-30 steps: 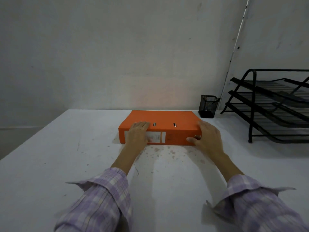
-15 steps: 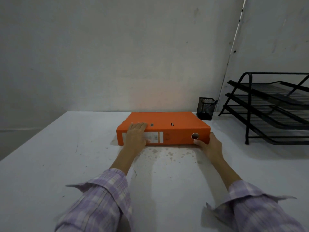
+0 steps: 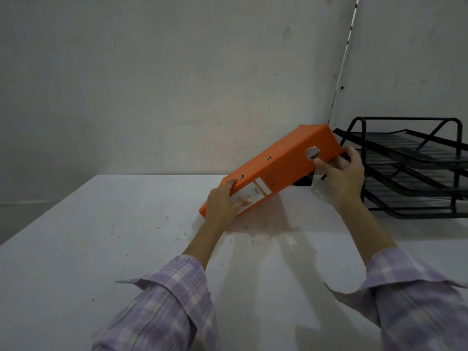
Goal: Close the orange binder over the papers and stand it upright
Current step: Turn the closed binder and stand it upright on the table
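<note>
The orange binder (image 3: 283, 165) is closed and tilted, its right end raised and its left end low on the white table (image 3: 101, 236). Its spine faces me, showing a white label and a round finger hole. My left hand (image 3: 222, 206) grips the low left end of the spine. My right hand (image 3: 342, 176) holds the raised right end from below, thumb beside the finger hole. No papers show.
A black wire stacking tray rack (image 3: 415, 168) stands at the right, close to the binder's raised end. A black mesh pen cup (image 3: 304, 181) is mostly hidden behind the binder. Grey walls meet in the corner behind.
The binder lay flat on the table with its spine toward me. My right hand has now lifted its right end, and the binder tilts up on its left end.
</note>
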